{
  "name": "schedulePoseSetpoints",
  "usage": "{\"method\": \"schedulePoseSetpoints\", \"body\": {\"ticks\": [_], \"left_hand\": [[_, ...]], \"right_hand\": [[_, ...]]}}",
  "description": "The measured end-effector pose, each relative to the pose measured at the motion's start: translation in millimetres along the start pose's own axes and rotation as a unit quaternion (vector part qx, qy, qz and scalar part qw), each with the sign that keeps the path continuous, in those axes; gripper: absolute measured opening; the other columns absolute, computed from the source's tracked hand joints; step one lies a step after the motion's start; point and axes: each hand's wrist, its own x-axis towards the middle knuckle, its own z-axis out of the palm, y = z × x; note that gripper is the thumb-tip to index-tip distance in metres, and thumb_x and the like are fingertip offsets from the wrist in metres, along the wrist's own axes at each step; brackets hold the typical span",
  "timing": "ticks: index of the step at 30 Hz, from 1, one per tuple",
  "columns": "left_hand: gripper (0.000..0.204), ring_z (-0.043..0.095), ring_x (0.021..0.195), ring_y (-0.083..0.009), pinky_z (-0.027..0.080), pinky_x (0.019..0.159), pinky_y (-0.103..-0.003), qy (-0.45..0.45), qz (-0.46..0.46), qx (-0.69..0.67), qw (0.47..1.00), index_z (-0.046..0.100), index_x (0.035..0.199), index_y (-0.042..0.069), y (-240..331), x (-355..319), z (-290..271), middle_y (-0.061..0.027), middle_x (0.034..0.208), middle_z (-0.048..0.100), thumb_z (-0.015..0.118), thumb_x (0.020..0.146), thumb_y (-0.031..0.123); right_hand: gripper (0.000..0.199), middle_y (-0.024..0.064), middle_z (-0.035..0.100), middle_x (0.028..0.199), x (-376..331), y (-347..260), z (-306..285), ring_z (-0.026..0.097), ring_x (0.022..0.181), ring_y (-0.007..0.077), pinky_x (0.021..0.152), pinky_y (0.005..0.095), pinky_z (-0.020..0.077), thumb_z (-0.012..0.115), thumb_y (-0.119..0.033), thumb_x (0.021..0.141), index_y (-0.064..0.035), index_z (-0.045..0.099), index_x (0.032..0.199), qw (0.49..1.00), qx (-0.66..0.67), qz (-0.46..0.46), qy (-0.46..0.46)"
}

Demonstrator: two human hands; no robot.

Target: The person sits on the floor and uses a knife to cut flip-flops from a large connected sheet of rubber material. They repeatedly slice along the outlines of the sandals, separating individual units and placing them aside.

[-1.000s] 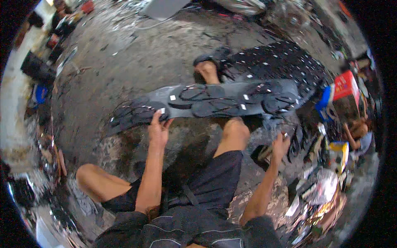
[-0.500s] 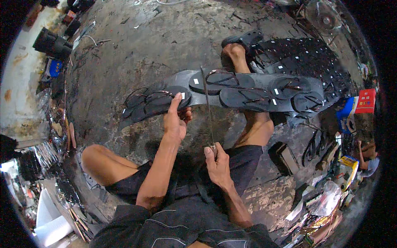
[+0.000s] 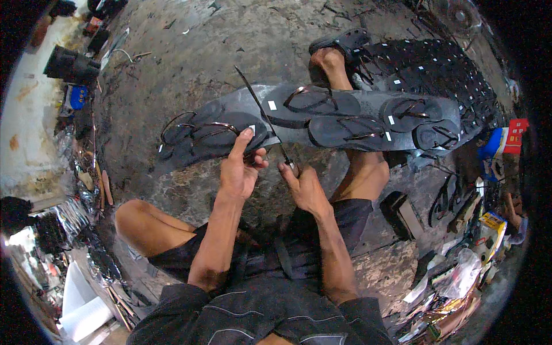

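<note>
A long grey-black rubber sheet (image 3: 372, 99) lies across in front of me, with several black flip-flops marked with small white patches on it. My left hand (image 3: 237, 172) pinches the near edge of a flip-flop (image 3: 214, 138) at the left part of the sheet, thumb on top and fingers curled below. In my right hand (image 3: 310, 188) is a long thin knife (image 3: 259, 102), its handle mostly hidden by the fingers. The blade slants up and left across the sheet, between the left flip-flops and an upper one (image 3: 344, 103); its tip extends past the far edge.
A large spread of black flip-flops (image 3: 440, 75) covers the floor at the far right. My knees flank the workspace, and one foot in a black clog (image 3: 348, 43) rests beyond the sheet. At right lie a red and blue box (image 3: 513, 137) and crumpled plastic (image 3: 463, 275).
My right hand has moved forward, and the knife has swung from nearly upright to slanting left. My left hand keeps its hold on the flip-flop.
</note>
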Motion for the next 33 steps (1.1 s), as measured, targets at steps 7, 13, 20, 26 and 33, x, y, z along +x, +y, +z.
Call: {"method": "schedulePoseSetpoints", "body": {"ticks": [7,13,20,26,33], "left_hand": [[0.026,0.056,0.057,-0.0097,0.050,0.057,-0.031,0.010,0.013,-0.007,1.000,0.070,0.101,0.010,-2,-7,-5,-0.0021,0.073,0.065,0.075,0.091,0.033],[0.027,0.055,0.057,-0.0098,0.048,0.057,-0.030,0.047,0.028,0.021,0.998,0.069,0.101,0.011,19,-16,-40,-0.0017,0.071,0.063,0.075,0.090,0.034],[0.030,0.050,0.056,-0.0078,0.040,0.046,-0.024,0.059,0.049,-0.039,0.996,0.065,0.106,0.015,12,-46,-31,0.0019,0.076,0.060,0.077,0.088,0.036],[0.031,0.051,0.060,-0.0107,0.045,0.053,-0.028,0.077,0.123,-0.179,0.973,0.063,0.097,0.014,87,4,-195,0.0028,0.081,0.060,0.065,0.094,0.045],[0.019,0.062,0.082,-0.0194,0.052,0.070,-0.034,-0.013,-0.038,-0.040,0.998,0.064,0.106,0.011,-111,63,-159,-0.0051,0.095,0.066,0.066,0.091,0.024]], "right_hand": [[0.045,0.0254,0.070,0.080,48,8,50,0.069,0.077,0.0431,0.070,0.0485,0.0525,0.064,-0.038,0.096,0.0052,0.071,0.085,0.998,-0.050,0.010,0.028],[0.034,0.0284,0.069,0.101,61,12,83,0.068,0.097,0.0425,0.077,0.0477,0.0514,0.060,-0.028,0.096,0.0040,0.067,0.107,0.991,-0.102,-0.085,-0.022],[0.039,0.0147,0.067,0.090,101,78,135,0.064,0.081,0.0295,0.074,0.0447,0.0505,0.057,-0.042,0.098,-0.0046,0.068,0.100,0.996,0.044,-0.029,-0.070],[0.042,-0.0016,0.047,0.061,24,-12,78,0.049,0.050,0.0115,0.046,0.0316,0.0396,0.054,-0.042,0.103,-0.0061,0.054,0.081,0.966,0.149,-0.028,-0.208],[0.031,-0.0041,0.041,0.063,-139,61,-183,0.034,0.045,0.0078,0.038,0.0252,0.0303,0.056,-0.039,0.102,-0.0112,0.051,0.089,0.857,0.394,0.089,0.319]]}}
